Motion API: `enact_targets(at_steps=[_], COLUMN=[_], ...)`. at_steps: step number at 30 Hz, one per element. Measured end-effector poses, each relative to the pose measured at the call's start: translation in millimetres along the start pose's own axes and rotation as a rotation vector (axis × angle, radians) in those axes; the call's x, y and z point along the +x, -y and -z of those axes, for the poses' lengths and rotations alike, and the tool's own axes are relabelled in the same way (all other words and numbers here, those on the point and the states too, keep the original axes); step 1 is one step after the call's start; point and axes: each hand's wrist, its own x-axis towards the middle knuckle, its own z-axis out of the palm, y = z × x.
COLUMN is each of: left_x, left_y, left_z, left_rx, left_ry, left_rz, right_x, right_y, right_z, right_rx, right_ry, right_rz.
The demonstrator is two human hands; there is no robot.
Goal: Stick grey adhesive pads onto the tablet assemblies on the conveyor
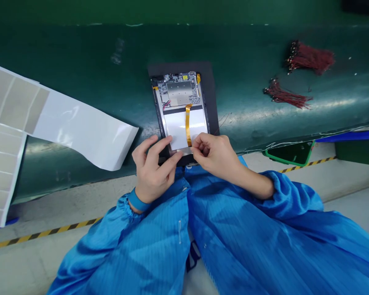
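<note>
An opened tablet [182,110] lies on a black pad [212,94] on the green belt, back cover off. Its circuit board [178,91] sits at the far end, a white battery [176,127] nearer me, and an orange flex ribbon [188,125] runs down the middle. My left hand [152,170] rests on the tablet's near left corner, fingers curled, fingertips pressing a small pale strip at the near edge. My right hand [213,153] pinches that same strip at the ribbon's near end. Blue sleeves cover both arms.
A long white backing sheet with grey adhesive pads [64,123] lies at the left. Two bundles of red wires [309,57] [284,96] lie on the belt at the right. A green-framed part [290,153] sits below the belt's edge. Yellow-black tape marks the bench edge.
</note>
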Motion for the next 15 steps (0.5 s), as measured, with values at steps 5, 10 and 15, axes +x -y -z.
enact_targets(at_steps=[5, 10, 15], left_x=[1.9, 0.7, 1.2], left_y=[-2.5, -2.8, -3.2], left_z=[-0.5, -0.2, -0.8], left_rx=[-0.006, -0.03, -0.033], left_ry=[-0.019, -0.002, -0.021], left_rz=[-0.012, -0.005, -0.021], right_x=[2.8, 3.3, 2.9], right_y=[2.0, 3.5, 3.1], right_z=[1.4, 2.9, 1.5], right_rx=[-0.045, -0.072, -0.081], right_ry=[0.019, 0.032, 0.032], right_rz=[-0.004, -0.013, -0.015])
